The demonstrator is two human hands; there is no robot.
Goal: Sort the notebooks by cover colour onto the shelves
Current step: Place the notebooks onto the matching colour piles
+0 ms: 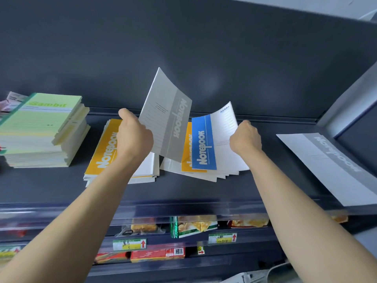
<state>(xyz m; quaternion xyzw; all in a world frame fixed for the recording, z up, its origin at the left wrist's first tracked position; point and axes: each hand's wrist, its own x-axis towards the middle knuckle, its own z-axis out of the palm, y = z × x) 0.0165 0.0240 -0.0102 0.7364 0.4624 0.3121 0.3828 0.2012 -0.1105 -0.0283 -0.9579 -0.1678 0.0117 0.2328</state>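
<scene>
My left hand (135,135) grips a grey notebook (166,115) by its lower left edge and holds it tilted up above the dark shelf (183,190). Under that hand lies a yellow notebook pile (104,148). My right hand (245,137) grips the right edge of a blue notebook (204,144), bending its cover upward. The blue one tops a fanned mixed pile (195,172), where a yellow cover shows beneath. Another grey notebook (330,166) lies flat at the shelf's right end.
A tall stack of green notebooks (40,127) stands at the left of the shelf. Lower shelves hold packaged goods (193,225) and price tags (129,244). A grey side panel (350,103) closes the shelf on the right.
</scene>
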